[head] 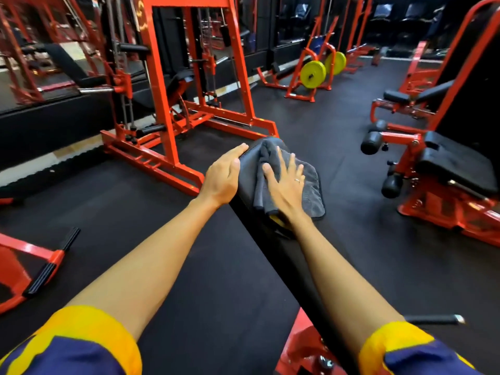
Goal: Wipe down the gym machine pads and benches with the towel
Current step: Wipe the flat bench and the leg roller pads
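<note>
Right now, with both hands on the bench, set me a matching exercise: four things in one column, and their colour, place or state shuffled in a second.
Column one:
1. towel
2. left hand
3. right hand
4. weight plates

Column two:
A. yellow, on a red rack at the back
B. flat on the towel, fingers spread
C. grey, bunched on the bench pad
D. resting on the pad's left edge, off the towel

Pairs: 1-C, 2-D, 3-B, 4-A
</note>
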The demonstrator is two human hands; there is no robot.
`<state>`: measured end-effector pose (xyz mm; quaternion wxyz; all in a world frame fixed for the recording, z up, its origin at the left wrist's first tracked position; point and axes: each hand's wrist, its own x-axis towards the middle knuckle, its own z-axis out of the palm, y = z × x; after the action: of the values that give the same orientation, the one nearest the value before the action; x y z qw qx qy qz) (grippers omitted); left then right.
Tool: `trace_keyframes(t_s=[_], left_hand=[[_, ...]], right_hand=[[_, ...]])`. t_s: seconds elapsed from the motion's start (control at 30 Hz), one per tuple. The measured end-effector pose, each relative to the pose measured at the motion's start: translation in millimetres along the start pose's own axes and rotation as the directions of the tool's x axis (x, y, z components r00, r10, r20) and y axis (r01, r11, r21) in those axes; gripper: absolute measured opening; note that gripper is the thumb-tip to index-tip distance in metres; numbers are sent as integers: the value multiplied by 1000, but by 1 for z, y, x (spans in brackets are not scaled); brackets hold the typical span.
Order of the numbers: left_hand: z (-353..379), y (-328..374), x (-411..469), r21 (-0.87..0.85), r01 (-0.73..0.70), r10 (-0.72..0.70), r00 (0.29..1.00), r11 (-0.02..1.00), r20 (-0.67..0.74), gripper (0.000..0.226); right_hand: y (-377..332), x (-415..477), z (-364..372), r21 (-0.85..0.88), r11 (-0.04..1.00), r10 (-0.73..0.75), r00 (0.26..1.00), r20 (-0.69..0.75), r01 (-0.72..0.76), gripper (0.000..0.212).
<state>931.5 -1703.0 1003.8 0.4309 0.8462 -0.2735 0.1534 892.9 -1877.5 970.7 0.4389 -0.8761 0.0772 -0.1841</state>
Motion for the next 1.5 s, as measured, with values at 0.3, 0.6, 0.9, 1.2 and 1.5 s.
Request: trace_keyframes(t_s=[0.3,0.6,0.9,1.2,1.5], left_hand=[[-1,-5,1,-21,-72,72,997,997,3,53],[-5,-9,4,-186,-45,58,996,982,62,54],[-2,-8,4,-186,-63,73,996,981,46,50],[-4,-5,0,-235,-24,42,997,972,71,51],[-1,1,-2,-114,-20,21,1000,993,13,52]], right_hand=[[17,-102,22,-220,942,-276,958,-82,253,92],[-19,-81,28,-236,938,-279,957,-79,254,77],[48,-132,23,-246,940,-278,950,-142,238,74],[-34,-74,22,-148,965,-231,969,-87,217,67],[43,-106,1,-138,973,-190,981,-47,182,67]])
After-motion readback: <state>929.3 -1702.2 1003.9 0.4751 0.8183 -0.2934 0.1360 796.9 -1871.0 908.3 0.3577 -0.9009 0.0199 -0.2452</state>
